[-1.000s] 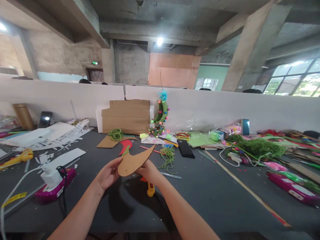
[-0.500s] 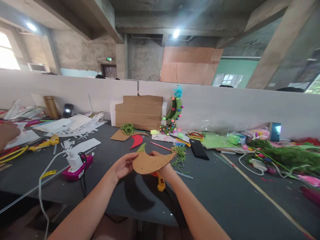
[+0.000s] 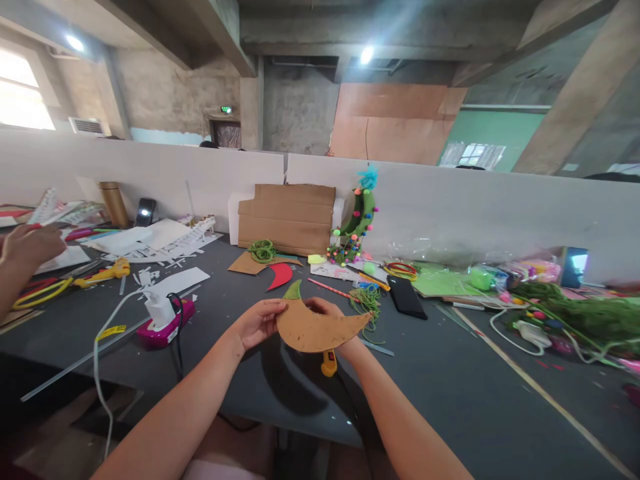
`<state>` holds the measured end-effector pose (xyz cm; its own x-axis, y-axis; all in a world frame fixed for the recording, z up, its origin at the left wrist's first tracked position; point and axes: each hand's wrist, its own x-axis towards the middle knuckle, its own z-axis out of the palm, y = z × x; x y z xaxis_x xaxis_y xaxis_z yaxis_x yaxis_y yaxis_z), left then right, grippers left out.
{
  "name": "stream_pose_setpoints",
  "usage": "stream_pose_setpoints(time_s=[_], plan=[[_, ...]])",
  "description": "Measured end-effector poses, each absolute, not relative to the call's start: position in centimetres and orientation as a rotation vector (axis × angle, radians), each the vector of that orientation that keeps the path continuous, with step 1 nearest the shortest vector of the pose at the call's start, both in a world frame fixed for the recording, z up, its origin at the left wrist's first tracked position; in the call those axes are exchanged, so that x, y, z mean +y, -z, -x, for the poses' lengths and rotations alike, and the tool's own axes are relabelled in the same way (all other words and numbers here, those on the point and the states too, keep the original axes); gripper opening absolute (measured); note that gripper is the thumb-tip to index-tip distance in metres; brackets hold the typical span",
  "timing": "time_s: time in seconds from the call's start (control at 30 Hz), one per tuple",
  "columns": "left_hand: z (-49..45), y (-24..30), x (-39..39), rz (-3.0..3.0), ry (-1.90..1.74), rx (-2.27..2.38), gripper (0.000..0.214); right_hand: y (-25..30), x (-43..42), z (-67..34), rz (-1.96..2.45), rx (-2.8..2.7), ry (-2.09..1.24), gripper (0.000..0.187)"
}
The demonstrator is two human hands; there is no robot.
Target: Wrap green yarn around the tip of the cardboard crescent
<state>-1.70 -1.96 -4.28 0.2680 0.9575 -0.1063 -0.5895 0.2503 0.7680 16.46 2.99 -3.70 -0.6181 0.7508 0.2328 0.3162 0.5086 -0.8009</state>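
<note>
Above the dark table both my hands hold a crescent-shaped cardboard cutout (image 3: 315,328) with a green tip. My left hand (image 3: 257,321) pinches its left end, thumb on top. Behind the cutout my right hand (image 3: 334,319) grips it from the far side, mostly hidden by the cardboard. A yellow glue gun (image 3: 329,363) lies on the table just under my right wrist. A red crescent piece (image 3: 281,275) lies further back.
Cardboard sheets (image 3: 287,219) lean on the white partition beside a green decorated crescent (image 3: 359,219). Green yarn (image 3: 367,300), a black phone (image 3: 405,297), a pink box with a white plug (image 3: 161,321), white foam scraps (image 3: 150,241). Another person's hand (image 3: 27,247) works at far left.
The view has swung left and down. The cutout has rotated in my hands from tilted up-right to nearly level, curve downward. Another person's hand has come into view at left.
</note>
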Motion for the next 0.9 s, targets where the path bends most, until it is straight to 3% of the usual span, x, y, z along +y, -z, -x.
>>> stream_pose_setpoints(time_s=[0.3,0.47,0.67,0.9], plan=[[1.8,3.2,-2.7,-0.811,-1.296,0.693,0.018,1.8,4.1,-20.1,1.140,-1.833,-0.884,0.024],[2.1,2.8,-2.4,-0.813,-1.384,0.700,0.015,0.8,4.6,-22.2,1.139,-1.643,-0.692,0.038],[1.6,2.8,-2.7,-0.839,-1.243,0.680,0.018,0.1,3.3,-19.5,0.955,-2.029,-0.675,0.014],[1.0,3.3,-2.8,-0.857,-1.128,0.673,0.018,0.9,3.1,-18.2,0.957,-2.291,-0.551,0.013]])
